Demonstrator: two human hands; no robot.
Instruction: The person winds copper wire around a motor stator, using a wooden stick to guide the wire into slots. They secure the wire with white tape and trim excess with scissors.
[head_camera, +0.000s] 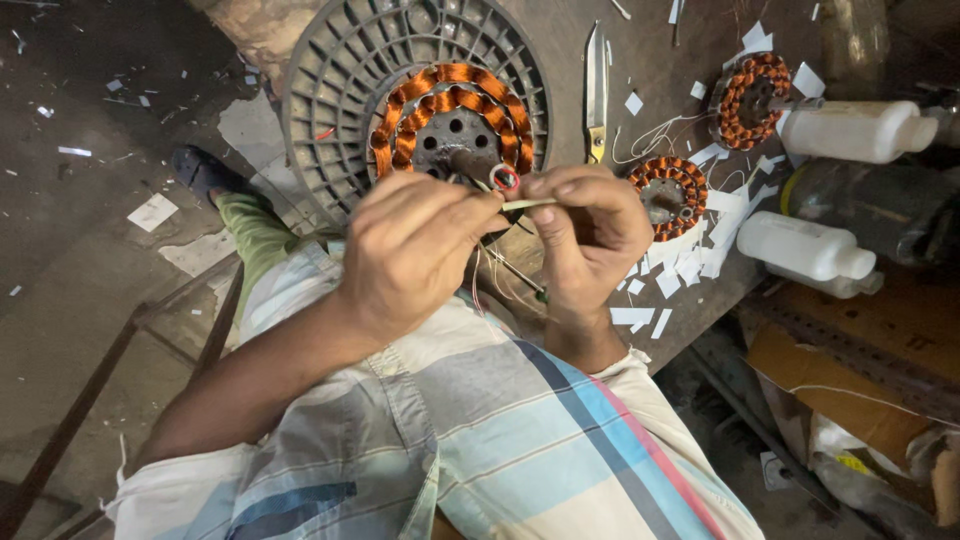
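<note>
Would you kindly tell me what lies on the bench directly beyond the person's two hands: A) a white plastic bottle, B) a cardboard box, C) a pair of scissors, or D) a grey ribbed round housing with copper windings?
D: the grey ribbed round housing with copper windings sits just past the left hand and right hand.

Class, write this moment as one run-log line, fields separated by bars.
left hand: pinching thin tube | right hand: pinching same tube | behind: copper coil in grey housing

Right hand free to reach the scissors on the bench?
Probably not yet: the right hand is pinching a thin sleeve with the left hand. The scissors lie unobstructed just beyond.
</note>
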